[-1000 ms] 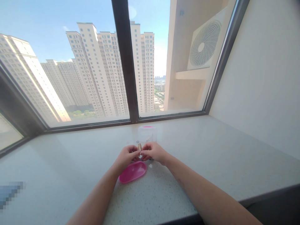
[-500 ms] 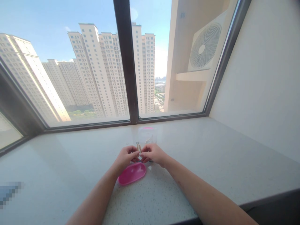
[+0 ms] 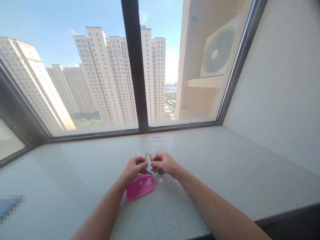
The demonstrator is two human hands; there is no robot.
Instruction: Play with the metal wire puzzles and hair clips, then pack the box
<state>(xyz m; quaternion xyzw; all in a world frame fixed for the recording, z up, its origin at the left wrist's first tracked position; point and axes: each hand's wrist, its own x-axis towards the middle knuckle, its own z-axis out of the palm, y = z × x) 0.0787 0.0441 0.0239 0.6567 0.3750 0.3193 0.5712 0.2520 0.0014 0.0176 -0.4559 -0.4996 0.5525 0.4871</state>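
Note:
My left hand [image 3: 137, 165] pinches a short tan, wooden-looking strip [image 3: 146, 158] upright, with a small metal-coloured loop at its top. Close beside it, my right hand [image 3: 163, 163] grips a second slim tan strip [image 3: 150, 157]. A narrow gap separates the two strips. What the fingers cover of them is hidden. Under my hands a dark, thin object [image 3: 148, 172] shows in part; its kind is unclear. Just in front of my left hand sits a pink oval tray [image 3: 140, 187], its visible inside bare.
Behind my hands stands a clear plastic container or bag [image 3: 158, 145] with a pink strip on top. The speckled pale sill [image 3: 160, 213] reaches a dark window frame [image 3: 142, 130]. A white wall [image 3: 275, 100] rises on the right. A pixelated patch [image 3: 10, 206] lies far left.
The two tan strips have come slightly further apart at their tops, and the right one is more upright. Both hands are in nearly the same place; the tray has not visibly moved.

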